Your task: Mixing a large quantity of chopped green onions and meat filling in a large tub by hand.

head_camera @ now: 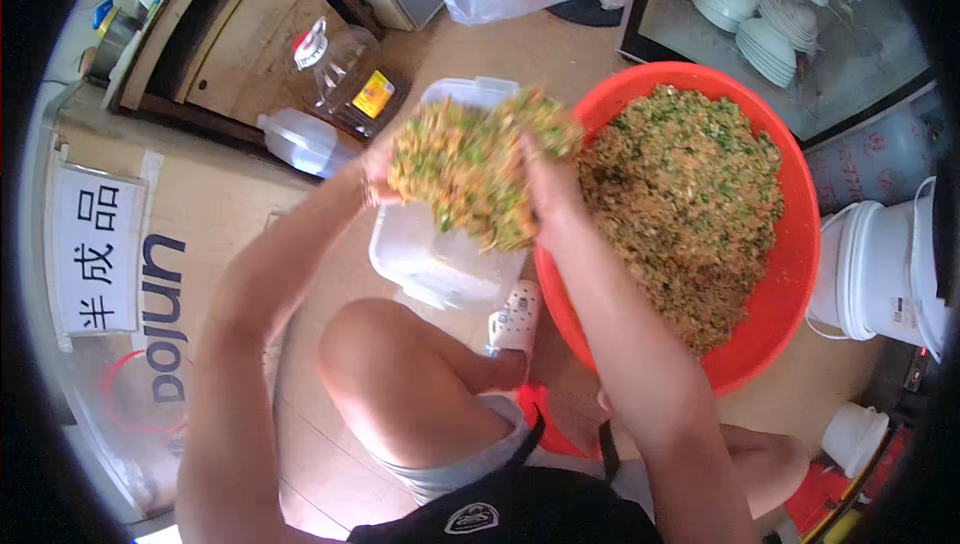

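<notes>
Between them, my left hand (380, 169) and my right hand (546, 191) hold a large heap of chopped food mixture (465, 169), orange and brown with green bits. The heap is over a translucent plastic container (450, 266), whose rim and inside show in front of and behind it. Most of my fingers are hidden by the food. At my right side is a big red plastic basin (787, 274) that holds much more of the same mixture (690, 206). My right forearm passes over the basin's near left edge.
Beyond my left hand are a large oil bottle (352, 82) and a translucent plastic jug (304, 140). Stacked white bowls (765, 41) sit in a cabinet at the upper right. White buckets (874, 266) are right of the basin. A white clog (515, 315) is by the container.
</notes>
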A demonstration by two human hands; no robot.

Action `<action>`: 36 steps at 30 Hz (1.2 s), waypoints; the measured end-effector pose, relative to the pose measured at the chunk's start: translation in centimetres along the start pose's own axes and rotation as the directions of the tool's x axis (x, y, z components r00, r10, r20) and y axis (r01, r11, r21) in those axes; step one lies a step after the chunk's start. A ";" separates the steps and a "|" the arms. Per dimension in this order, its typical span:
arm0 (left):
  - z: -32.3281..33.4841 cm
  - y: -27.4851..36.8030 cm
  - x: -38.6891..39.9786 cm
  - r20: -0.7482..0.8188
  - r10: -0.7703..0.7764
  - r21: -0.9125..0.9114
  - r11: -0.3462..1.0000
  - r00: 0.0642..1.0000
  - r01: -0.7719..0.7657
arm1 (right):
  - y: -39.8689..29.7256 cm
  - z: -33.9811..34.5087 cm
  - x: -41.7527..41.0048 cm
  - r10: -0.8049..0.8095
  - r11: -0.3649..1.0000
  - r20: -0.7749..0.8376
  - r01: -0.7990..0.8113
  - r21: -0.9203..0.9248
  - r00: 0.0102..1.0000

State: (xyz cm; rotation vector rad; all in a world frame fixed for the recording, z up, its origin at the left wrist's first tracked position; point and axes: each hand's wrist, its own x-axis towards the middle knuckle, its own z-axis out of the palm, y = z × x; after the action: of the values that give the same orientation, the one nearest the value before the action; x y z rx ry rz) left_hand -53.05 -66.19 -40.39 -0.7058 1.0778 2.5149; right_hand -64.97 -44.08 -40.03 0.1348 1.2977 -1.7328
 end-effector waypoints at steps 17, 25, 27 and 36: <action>2.5 -0.2 5.5 -0.430 -0.029 0.857 0.300 0.902 0.419 | 1.1 -3.6 2.2 -0.133 0.661 0.352 0.348 -0.665 0.927; 13.3 -6.0 13.1 0.109 0.201 0.961 -0.271 0.974 -0.052 | -3.8 -30.8 -4.8 -0.285 0.956 -0.400 0.228 -0.186 0.871; 15.3 -10.9 17.0 0.053 0.073 0.989 -0.145 0.996 -0.042 | 0.5 -45.5 -4.2 -0.351 0.918 -0.620 0.128 -0.375 0.702; 15.6 -27.4 20.7 -0.761 -0.062 0.489 0.600 0.646 0.634 | 9.4 -53.4 -4.8 0.124 0.596 -0.675 -0.598 -0.536 0.728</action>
State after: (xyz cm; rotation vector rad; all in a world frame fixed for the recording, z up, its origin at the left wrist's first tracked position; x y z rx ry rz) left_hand -62.51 -34.52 -58.55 -1.4482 1.7685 1.2011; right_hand -77.82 1.46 -67.01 0.4717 2.1492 -0.6768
